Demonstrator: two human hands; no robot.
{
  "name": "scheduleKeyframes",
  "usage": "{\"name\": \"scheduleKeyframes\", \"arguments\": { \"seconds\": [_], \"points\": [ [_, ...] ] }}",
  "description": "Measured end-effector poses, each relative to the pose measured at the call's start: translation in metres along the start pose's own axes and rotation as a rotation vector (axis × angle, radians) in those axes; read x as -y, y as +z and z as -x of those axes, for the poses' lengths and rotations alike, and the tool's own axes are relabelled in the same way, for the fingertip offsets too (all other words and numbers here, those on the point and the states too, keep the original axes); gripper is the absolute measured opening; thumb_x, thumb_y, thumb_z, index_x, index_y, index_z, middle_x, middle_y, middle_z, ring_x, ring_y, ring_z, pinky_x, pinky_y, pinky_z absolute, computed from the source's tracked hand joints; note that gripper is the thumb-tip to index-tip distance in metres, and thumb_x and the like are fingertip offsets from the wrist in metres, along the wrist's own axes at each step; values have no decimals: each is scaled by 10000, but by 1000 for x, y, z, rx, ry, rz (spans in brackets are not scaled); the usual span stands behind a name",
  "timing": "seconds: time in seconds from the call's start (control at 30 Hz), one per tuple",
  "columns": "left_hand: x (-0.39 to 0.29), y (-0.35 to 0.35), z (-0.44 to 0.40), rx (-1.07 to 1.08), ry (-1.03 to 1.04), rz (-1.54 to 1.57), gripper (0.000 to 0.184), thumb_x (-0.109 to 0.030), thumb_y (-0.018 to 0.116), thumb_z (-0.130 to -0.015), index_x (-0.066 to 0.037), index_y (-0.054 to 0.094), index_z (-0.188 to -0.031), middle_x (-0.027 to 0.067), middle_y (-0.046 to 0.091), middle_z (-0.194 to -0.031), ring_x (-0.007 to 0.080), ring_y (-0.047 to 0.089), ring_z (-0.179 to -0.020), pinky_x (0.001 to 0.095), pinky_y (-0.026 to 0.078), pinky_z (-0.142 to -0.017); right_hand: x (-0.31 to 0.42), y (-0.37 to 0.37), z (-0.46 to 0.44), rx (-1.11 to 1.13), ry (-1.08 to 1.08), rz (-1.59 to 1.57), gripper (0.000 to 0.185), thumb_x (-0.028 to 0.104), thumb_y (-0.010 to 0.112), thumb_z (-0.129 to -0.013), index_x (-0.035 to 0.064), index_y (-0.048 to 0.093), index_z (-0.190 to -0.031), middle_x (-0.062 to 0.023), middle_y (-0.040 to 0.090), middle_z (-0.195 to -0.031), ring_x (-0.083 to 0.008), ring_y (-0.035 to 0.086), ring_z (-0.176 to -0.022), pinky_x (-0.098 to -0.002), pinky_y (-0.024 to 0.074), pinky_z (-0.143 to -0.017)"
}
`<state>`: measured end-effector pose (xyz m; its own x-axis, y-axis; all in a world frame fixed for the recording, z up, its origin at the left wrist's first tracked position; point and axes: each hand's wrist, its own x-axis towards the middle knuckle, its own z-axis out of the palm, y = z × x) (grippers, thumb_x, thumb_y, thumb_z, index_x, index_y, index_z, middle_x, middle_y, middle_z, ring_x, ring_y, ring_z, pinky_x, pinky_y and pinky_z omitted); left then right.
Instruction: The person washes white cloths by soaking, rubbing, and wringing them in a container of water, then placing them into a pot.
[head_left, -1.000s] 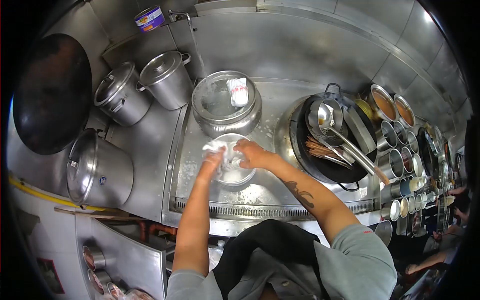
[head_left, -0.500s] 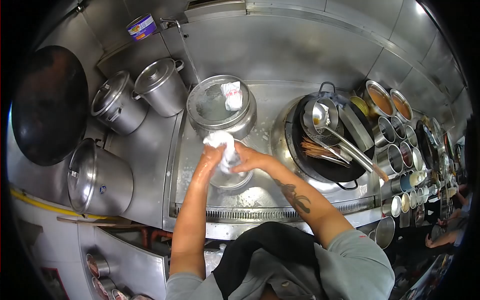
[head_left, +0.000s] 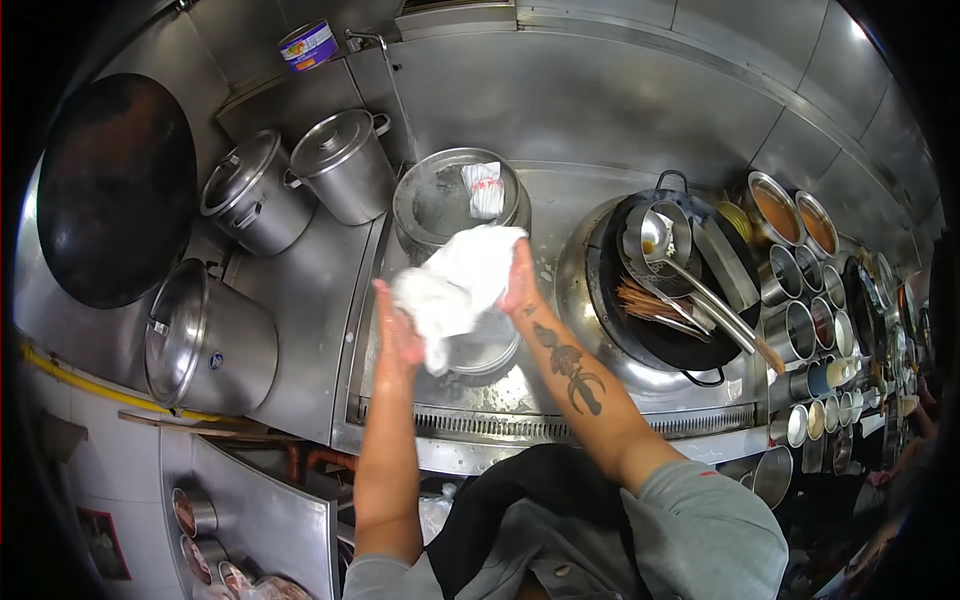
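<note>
A white cloth, spread and crumpled at its lower left, hangs between my two hands above the steel worktop. My right hand grips its right edge, with the fingers partly behind the fabric. My left hand is at the cloth's lower left side, fingers stretched upward and apart, the palm close against the fabric. Beneath the cloth lies a round metal bowl, partly covered. Just behind stands a wide steel pot of water, with a folded white cloth with red print on its top right.
At right, a black wok holds ladles, a strainer and a bamboo brush. Several lidded stockpots stand left, near a large dark wok. Metal containers crowd the far right. A drain grate runs along the front.
The cloth was bunched between both hands and is now opened out wider. My hands have moved apart, the right one upward and the left one slightly left. The view has shifted slightly.
</note>
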<state>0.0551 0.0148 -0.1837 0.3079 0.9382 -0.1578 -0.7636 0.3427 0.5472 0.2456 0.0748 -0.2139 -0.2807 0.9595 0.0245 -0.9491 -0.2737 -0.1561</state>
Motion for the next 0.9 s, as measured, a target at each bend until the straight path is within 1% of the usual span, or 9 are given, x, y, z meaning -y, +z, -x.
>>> {"name": "scheduleKeyframes", "arguments": {
  "seconds": [0.07, 0.13, 0.2, 0.33, 0.43, 0.63, 0.77, 0.83, 0.9],
  "points": [
    [40, -21, -26, -112, 20, 64, 722, -628, 447, -859, -60, 437, -1305, 98, 523, -1275, 258, 541, -1122, 432, 454, -933, -37, 2, -6, -258, 55, 313, 406, 297, 613, -835, 24, 565, -1132, -122, 622, -1115, -269, 617, -1004, -421, 486, -894],
    [60, -47, -53, -91, 53, 19, 433, -460, 435, -926, -102, 545, -1144, 74, 587, -1130, 219, 569, -1031, 338, 485, -867, -65, 10, 16, 92, -268, 1179, 430, 377, 613, -830, 25, 589, -1076, -112, 648, -1019, -282, 643, -851, -397, 508, -777],
    [65, -87, -66, 296, 272, -147, 323, -358, 447, -927, -94, 581, -1056, 79, 618, -1047, 229, 606, -918, 336, 507, -811, -73, -14, 12, 381, -838, 1785, 414, 336, 654, -787, 16, 603, -1046, -138, 650, -985, -320, 632, -860, -405, 489, -777],
    [28, -47, -52, -164, 107, -208, 401, -351, 370, -955, -36, 572, -1100, 94, 635, -997, 229, 627, -904, 357, 522, -792, -31, -50, 11, 130, -262, 2091, 527, 193, 678, -716, -21, 530, -1174, -214, 600, -1078, -397, 560, -1032, -430, 452, -896],
    [-1, -50, -51, -371, 33, -511, 398, -332, 480, -921, -1, 593, -1111, 109, 653, -974, 231, 647, -857, 340, 537, -729, -1, -65, 19, 366, -307, 2276, 618, 188, 653, -724, -19, 449, -1269, -252, 528, -1192, -391, 489, -1150, -413, 389, -986],
    [-9, 48, -23, -284, 9, -409, 297, -244, 550, -918, -26, 583, -1117, 65, 640, -1001, 192, 625, -880, 320, 520, -750, -17, 19, 32, 490, -155, 1798, 652, 144, 708, -686, -23, 457, -1263, -226, 528, -1221, -327, 499, -1160, -369, 377, -996],
    [-43, 105, 1, -138, 140, -163, 288, -257, 553, -918, -44, 584, -1110, 67, 638, -1025, 196, 617, -917, 345, 516, -794, -26, -88, -3, 210, -74, 1613, 565, 62, 713, -697, -36, 498, -1210, -165, 630, -1051, -251, 618, -947, -330, 485, -816],
    [-69, 119, 21, -122, 302, -100, 285, -263, 541, -922, -48, 581, -1104, 85, 637, -1039, 226, 615, -955, 374, 515, -836, -7, -114, -8, -187, 79, 1169, 494, 82, 676, -745, -10, 516, -1203, -121, 626, -1086, -244, 612, -973, -360, 484, -832],
    [-86, 101, 27, -10, 381, -110, 330, -295, 512, -931, -33, 567, -1124, 100, 632, -1055, 259, 611, -975, 389, 512, -848, 22, -82, 11, 88, 45, 483, 460, 180, 635, -808, 19, 509, -1221, -99, 623, -1100, -259, 608, -989, -395, 488, -844]
  ]
}}
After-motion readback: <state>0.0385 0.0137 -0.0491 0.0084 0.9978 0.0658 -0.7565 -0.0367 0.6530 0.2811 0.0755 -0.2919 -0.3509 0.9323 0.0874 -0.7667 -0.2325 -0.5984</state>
